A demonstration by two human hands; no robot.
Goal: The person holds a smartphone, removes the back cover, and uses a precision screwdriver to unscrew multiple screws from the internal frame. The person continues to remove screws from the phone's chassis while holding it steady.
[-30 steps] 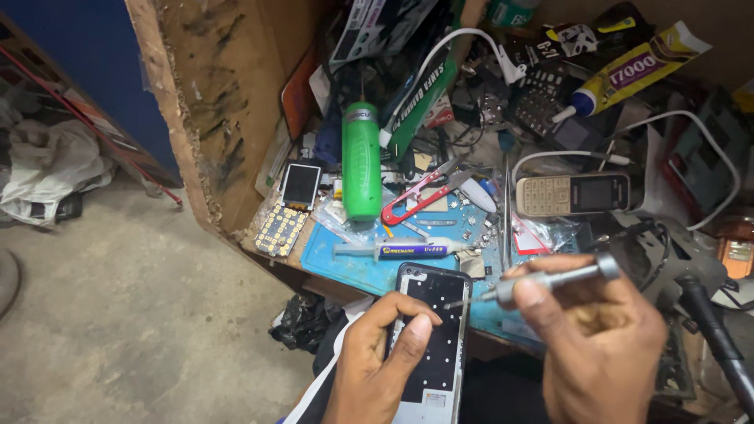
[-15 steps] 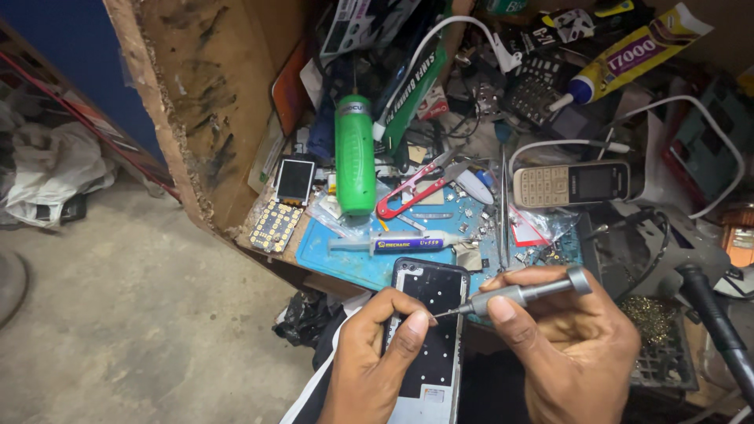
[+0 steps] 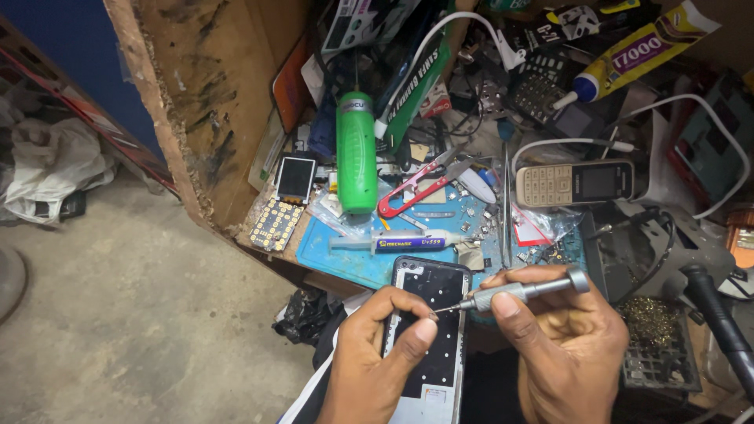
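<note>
An opened black phone frame [image 3: 428, 330] lies lengthwise at the bench's near edge. My left hand [image 3: 377, 357] grips its left side, thumb and forefinger pinched over its upper middle. My right hand [image 3: 561, 345] holds a slim grey metal screwdriver [image 3: 522, 292] nearly level, its thin tip pointing left and meeting my left fingertips above the frame. Whether a screw sits at the tip cannot be told.
A blue work mat [image 3: 353, 259] carries a flux syringe [image 3: 400, 243], red-handled cutters [image 3: 412, 192], tweezers and small parts. A green bottle [image 3: 356, 153], a grey keypad phone [image 3: 573, 183], a glue tube [image 3: 628, 51], cables and a loose keypad [image 3: 275, 224] crowd the bench. Concrete floor [image 3: 118, 314] lies left.
The screwdriver tip has moved left from the frame's right edge to my left fingertips. My left thumb and forefinger have risen and pinched together by the tip.
</note>
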